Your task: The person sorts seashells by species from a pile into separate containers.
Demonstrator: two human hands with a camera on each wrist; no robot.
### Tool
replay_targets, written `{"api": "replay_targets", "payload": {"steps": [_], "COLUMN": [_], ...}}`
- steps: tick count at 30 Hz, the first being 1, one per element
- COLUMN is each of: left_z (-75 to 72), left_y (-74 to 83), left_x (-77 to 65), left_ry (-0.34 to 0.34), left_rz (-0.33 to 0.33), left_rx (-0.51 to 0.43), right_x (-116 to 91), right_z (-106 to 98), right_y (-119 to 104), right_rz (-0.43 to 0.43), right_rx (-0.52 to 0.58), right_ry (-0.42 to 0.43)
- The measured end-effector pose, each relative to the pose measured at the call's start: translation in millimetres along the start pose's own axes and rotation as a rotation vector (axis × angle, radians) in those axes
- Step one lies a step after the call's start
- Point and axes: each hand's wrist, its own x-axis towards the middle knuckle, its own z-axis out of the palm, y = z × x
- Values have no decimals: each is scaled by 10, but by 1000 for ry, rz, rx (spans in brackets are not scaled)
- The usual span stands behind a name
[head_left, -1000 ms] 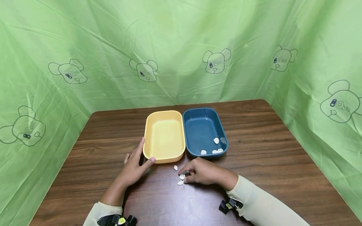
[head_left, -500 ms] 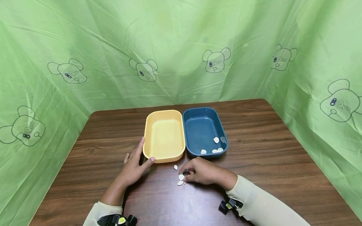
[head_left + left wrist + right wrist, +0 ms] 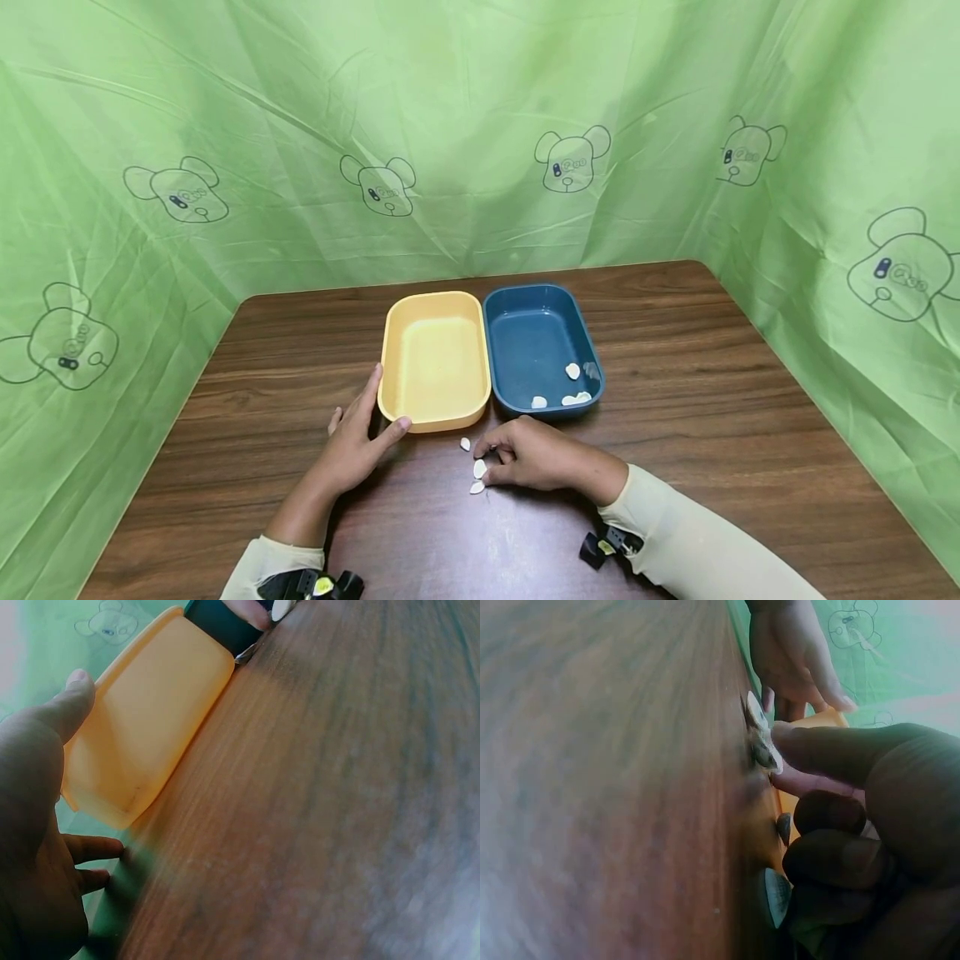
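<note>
My left hand (image 3: 348, 450) rests at the near left corner of a yellow plastic tray (image 3: 435, 422), its straight index finger along the side and its thumb on the front rim. Past the tray's near edge, my right hand (image 3: 536, 456) pinches a small white shell-like piece (image 3: 480, 469) between thumb and index finger, low over the tabletop. The other right fingers are curled in, as the right wrist view shows. A second white piece (image 3: 477, 487) lies just in front of the pinched one. Another white piece (image 3: 465, 444) lies closer to the yellow tray.
A dark blue tray (image 3: 525, 333) stands directly right of the yellow one, with several white pieces (image 3: 573, 371) near its front right. Both trays stand on a brown wooden table (image 3: 300, 333). Green curtains (image 3: 465, 125) with bear-head outlines enclose its back and sides.
The right fingertips and the white piece between them have shifted slightly left. The left hand and both trays have stayed in place.
</note>
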Motion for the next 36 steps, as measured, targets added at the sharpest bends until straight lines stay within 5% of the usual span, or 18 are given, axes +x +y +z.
{"api": "replay_targets", "payload": {"steps": [36], "left_z": [8], "left_y": [-22], "left_x": [-6], "left_ry": [-12], "left_rz": [-13], "left_rx": [6], "right_x": [8], "right_z": [65], "right_y": [-119], "right_rz": [24], "right_rx": [-9], "right_ry": [93]}}
